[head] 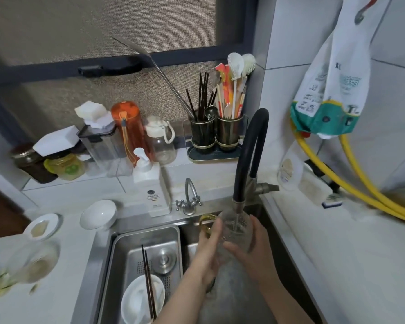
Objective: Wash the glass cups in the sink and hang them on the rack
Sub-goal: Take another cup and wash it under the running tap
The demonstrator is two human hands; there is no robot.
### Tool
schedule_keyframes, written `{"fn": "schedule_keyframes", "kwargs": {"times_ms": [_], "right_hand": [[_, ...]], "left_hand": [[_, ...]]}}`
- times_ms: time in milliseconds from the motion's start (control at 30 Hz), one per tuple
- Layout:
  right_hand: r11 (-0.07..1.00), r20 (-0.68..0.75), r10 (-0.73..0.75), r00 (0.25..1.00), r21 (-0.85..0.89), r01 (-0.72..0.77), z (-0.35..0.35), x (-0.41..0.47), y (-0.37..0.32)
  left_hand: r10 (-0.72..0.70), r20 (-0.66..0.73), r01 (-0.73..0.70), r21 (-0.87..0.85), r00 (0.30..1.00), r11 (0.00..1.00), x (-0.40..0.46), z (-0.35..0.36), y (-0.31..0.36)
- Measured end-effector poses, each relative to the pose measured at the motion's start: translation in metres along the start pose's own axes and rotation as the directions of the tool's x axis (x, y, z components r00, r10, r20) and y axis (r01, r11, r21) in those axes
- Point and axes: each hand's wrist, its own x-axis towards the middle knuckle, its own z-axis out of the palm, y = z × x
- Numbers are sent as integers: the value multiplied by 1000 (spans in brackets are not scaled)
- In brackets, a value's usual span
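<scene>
A clear glass cup [235, 226] sits upright under the black faucet spout [239, 202], and a thin stream of water runs into it. My left hand [212, 239] wraps its left side. My right hand [253, 239] cups its right side and lower part. Both hands hold it over the steel sink [288, 260]. Behind my left hand a second glass with a gold rim [206, 219] stands in the sink, partly hidden. No cup rack is in view.
A steel drain tray [147, 237] in the sink's left half holds a white bowl [142, 300] with dark chopsticks [147, 279] across it. A soap dispenser [150, 183], small tap [189, 197], white bowl [98, 213], bottles and a utensil holder [215, 134] line the back. Yellow hoses [360, 183] run at right.
</scene>
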Motion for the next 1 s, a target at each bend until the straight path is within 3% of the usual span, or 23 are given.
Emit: {"fn": "schedule_keyframes", "kwargs": {"times_ms": [100,200,300,367,500,600,733,867,1000], "right_hand": [[998,11,-44,999,-32,44,-7,-3,1],[960,105,-96,990,-254,120,-23,-2,8],[764,352,-294,889,-473,440,-30,8,8],[699,473,-298,829,-484,527,-28,14,2],[837,424,-192,885,-400,373,-25,22,-5],[980,355,-8,935,-184,79,-22,22,-12],[988,392,106,914,63,-142,-17,26,-17],[973,549,126,826,92,-210,-19,38,-18],[975,718,209,663,-100,-200,-13,46,-15]], "left_hand": [[-24,111,34,-89,993,995,0,-1,1],[36,179,-24,-67,983,997,6,-6,5],[20,151,-32,81,988,996,9,-6,15],[15,96,-34,200,995,979,9,-3,22],[120,53,-128,176,991,976,3,-1,23],[219,83,-231,182,972,956,-4,-3,10],[259,85,-270,174,962,947,-5,-3,3],[219,46,-224,177,975,958,5,-9,9],[124,-36,-114,194,992,974,18,-7,15]]}}
